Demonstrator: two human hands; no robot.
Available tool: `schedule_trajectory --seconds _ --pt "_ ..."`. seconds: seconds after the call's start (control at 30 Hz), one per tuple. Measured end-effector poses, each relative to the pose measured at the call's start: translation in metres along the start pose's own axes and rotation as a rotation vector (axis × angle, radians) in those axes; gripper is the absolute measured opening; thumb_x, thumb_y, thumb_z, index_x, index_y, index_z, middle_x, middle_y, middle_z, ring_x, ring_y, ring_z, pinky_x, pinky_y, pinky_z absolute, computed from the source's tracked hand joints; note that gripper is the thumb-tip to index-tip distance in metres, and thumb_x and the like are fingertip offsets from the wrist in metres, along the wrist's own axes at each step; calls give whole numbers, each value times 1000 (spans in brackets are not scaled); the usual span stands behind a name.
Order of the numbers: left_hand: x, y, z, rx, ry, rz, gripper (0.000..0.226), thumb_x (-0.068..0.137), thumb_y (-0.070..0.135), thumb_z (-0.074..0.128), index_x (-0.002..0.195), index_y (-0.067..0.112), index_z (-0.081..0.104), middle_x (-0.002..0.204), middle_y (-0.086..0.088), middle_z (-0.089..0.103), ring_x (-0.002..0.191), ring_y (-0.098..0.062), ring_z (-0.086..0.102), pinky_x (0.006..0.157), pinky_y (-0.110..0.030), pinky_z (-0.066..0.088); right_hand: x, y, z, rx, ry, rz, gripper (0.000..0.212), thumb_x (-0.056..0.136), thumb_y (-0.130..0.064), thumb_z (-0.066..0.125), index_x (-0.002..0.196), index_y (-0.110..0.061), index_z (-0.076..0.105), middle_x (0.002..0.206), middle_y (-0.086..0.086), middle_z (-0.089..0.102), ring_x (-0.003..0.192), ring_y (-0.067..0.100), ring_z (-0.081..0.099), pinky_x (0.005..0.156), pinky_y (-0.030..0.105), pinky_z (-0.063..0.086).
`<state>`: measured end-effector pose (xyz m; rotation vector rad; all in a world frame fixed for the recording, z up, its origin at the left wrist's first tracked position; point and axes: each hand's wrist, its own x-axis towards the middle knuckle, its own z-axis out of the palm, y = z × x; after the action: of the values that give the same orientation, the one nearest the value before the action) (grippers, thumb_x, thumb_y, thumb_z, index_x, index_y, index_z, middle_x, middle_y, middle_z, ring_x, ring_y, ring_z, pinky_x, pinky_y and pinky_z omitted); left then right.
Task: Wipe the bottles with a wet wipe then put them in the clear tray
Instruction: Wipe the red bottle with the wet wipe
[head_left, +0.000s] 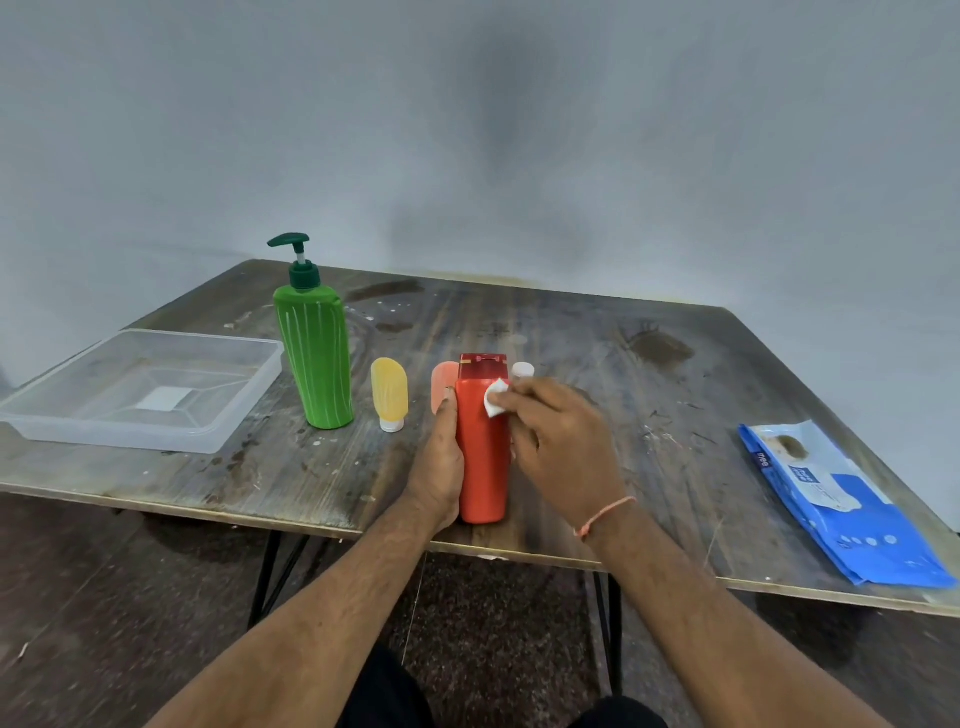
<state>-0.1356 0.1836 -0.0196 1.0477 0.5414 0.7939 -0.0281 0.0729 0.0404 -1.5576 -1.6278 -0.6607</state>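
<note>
Red and upright near the front edge of the worn wooden table (597, 332), the red bottle (483, 457) is gripped by the left hand (441, 457), fingers curled round its side, while the right hand (561, 441) pinches a folded white wet wipe (496, 399) against its upper front. Left of the red bottle stand a peach tube (442, 382), a yellow tube (389, 392) and a green pump bottle (314, 353), with the clear tray (78, 421) farthest left. Behind the red bottle a white cap (522, 370) peeks out, and well to its right lies the blue wipes pack (841, 514).
</note>
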Motion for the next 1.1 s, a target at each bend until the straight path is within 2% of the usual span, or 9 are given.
schedule_trajectory --seconds 0.17,0.23,0.33,0.43,0.57,0.7,0.93,1.0,1.1 --pt "1 2 0 -50 -1 -21 74 107 69 27 139 15 68 133 -21 72 128 -37 67 112 -53 50 0 -2 7 -25 -53 -59 21 99 -6 72 117 -13 81 114 0 73 96 20 69 89 35 60" --pt "1 5 1 -68 -17 -57 80 104 72 29 133 10 71 125 -21 75 115 -34 73 103 -49 56 -18 -3 8 6 -103 -129 21 98 -6 72 116 -14 81 111 0 71 95 18 64 88 33 57" --pt "3 7 1 -114 -38 -72 83 94 79 37 118 10 77 106 -17 74 88 -27 72 80 -40 59 -51 -2 9 65 -213 -185 25 96 -5 72 116 -16 79 114 -1 71 96 20 65 89 33 56" --pt "3 6 2 -134 -56 -41 81 100 76 27 107 16 82 94 -14 73 75 -25 68 69 -36 55 -75 2 9 120 -313 -189 26 95 -6 71 117 -18 78 117 -3 70 95 19 66 84 36 57" --pt "0 6 4 -142 -84 -29 82 104 73 22 105 19 83 93 -13 73 76 -25 67 74 -38 53 -77 3 7 89 -270 -151 24 97 -9 71 118 -18 79 116 -3 70 98 18 68 86 34 58" --pt "-2 7 3 -129 -69 -30 80 99 75 32 106 12 81 102 -16 75 86 -25 72 83 -39 57 -59 -9 14 48 -111 -63 21 100 -9 70 118 -17 79 114 -2 71 94 20 67 84 37 58" --pt "-4 10 9 -220 -135 -41 78 95 75 34 112 14 80 99 -17 69 79 -26 63 74 -36 54 -66 -4 8 47 -295 -224 23 93 -18 70 111 -30 78 110 -12 68 92 15 60 77 40 47" --pt "-3 9 9 -213 -148 -21 78 100 73 29 113 16 80 97 -15 70 79 -25 62 74 -36 52 -70 3 7 61 -298 -199 23 92 -17 72 111 -30 79 110 -12 69 92 15 62 77 41 48" --pt "-1 9 6 -204 -146 0 79 106 69 23 113 13 78 97 -16 69 79 -26 61 74 -38 51 -73 8 10 127 -210 -65 26 91 -12 74 111 -26 81 111 -9 70 96 16 68 78 42 53"
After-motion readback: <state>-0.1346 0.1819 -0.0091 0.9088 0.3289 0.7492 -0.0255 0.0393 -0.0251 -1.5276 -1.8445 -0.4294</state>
